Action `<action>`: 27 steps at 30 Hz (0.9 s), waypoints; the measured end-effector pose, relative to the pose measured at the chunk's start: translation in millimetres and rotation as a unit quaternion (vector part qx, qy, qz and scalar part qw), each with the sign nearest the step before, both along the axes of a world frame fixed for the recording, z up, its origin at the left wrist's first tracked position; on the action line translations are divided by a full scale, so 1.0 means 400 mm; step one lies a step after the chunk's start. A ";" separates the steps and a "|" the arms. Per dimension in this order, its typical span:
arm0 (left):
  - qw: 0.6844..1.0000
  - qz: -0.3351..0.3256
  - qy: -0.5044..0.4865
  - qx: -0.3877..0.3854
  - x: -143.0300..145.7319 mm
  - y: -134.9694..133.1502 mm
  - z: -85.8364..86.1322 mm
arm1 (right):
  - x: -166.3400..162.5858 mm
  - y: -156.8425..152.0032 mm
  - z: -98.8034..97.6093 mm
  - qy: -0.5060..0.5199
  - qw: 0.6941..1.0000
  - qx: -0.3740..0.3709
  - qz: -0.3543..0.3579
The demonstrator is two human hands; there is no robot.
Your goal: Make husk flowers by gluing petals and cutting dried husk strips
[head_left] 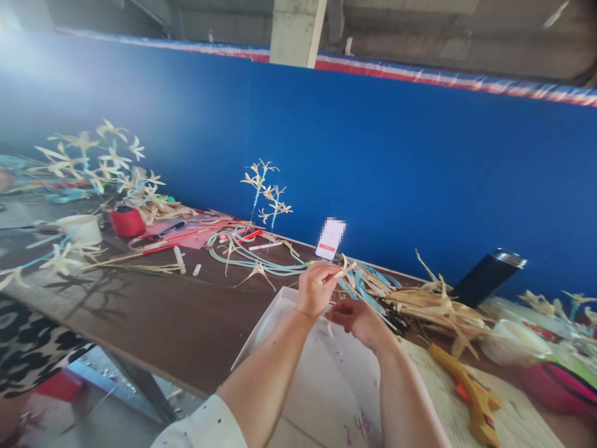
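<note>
My left hand (315, 287) is raised above a white board (273, 330), fingers pinched on a small pale straw flower piece (346, 269). Just right of it and lower, my right hand (355, 318) is curled with its fingers closed on something I cannot make out. Both hands work close together over the board, next to a heap of dry straw strips and blue strips (420, 303).
A yellow glue gun (471, 391) lies right of my forearm. A black flask (489, 275) leans against the blue wall. Finished straw flowers (267, 193), green tubing (242, 254), a red cup (127, 221) and a white bowl (80, 228) crowd the brown table. Another person's patterned clothing (32, 348) is at left.
</note>
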State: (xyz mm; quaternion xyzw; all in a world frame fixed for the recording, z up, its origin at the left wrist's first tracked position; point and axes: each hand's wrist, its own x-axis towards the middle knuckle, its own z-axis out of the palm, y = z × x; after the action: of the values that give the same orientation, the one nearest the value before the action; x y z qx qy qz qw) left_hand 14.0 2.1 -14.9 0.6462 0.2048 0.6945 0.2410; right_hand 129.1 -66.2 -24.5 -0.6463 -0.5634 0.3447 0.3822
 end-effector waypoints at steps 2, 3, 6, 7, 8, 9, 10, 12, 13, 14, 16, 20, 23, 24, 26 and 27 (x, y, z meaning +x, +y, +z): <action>1.000 -0.001 -0.002 -0.021 -0.001 0.006 -0.007 | -0.003 -0.004 0.017 0.021 0.999 0.005 -0.045; 0.999 -0.005 -0.005 -0.036 -0.001 0.008 -0.011 | -0.001 -0.008 0.026 0.027 0.997 0.012 -0.069; 0.990 -0.054 -0.015 -0.128 0.002 0.010 -0.016 | 0.018 -0.031 0.054 0.033 0.990 0.040 -0.134; 0.982 -0.083 -0.020 -0.171 0.003 0.010 -0.016 | 0.027 -0.043 0.063 0.036 0.987 0.049 -0.149; 0.970 -0.113 -0.028 -0.214 0.005 0.009 -0.014 | 0.034 -0.056 0.072 0.039 0.984 0.058 -0.162; 0.956 -0.142 -0.038 -0.252 0.006 0.008 -0.011 | 0.041 -0.070 0.081 0.040 0.982 0.064 -0.174; 0.943 -0.167 -0.050 -0.283 0.007 0.007 -0.008 | 0.045 -0.084 0.090 0.044 0.980 0.071 -0.182; 0.920 -0.210 -0.063 -0.324 0.007 0.006 -0.003 | 0.045 -0.109 0.105 0.062 0.976 0.084 -0.191; 0.911 -0.230 -0.064 -0.337 0.006 0.006 -0.001 | 0.042 -0.117 0.111 0.073 0.975 0.090 -0.190; 0.901 -0.253 -0.061 -0.348 0.005 0.006 0.000 | 0.038 -0.123 0.116 0.085 0.974 0.094 -0.188; 0.880 -0.294 -0.057 -0.368 0.003 0.009 -0.002 | 0.030 -0.129 0.118 0.100 0.973 0.100 -0.182; 0.852 -0.347 -0.063 -0.388 0.000 0.014 -0.008 | 0.026 -0.127 0.097 0.109 0.973 0.101 -0.177; 0.842 -0.367 -0.056 -0.392 -0.004 0.010 -0.004 | 0.029 -0.129 0.071 0.121 0.973 0.097 -0.171; 0.840 -0.370 -0.052 -0.394 -0.005 0.008 -0.002 | 0.028 -0.130 0.066 0.126 0.972 0.099 -0.172; 0.838 -0.373 -0.047 -0.395 -0.006 0.003 0.002 | 0.023 -0.129 0.061 0.139 0.967 0.110 -0.183; 0.838 -0.374 -0.046 -0.395 -0.005 0.001 0.003 | 0.018 -0.127 0.063 0.151 0.962 0.120 -0.194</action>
State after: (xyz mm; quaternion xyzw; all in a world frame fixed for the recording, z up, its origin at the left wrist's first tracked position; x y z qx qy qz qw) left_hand 12.1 2.6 -13.6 0.4909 0.1927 0.4405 0.7265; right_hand 136.2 -116.8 0.8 -0.6331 -0.4006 0.2875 0.5967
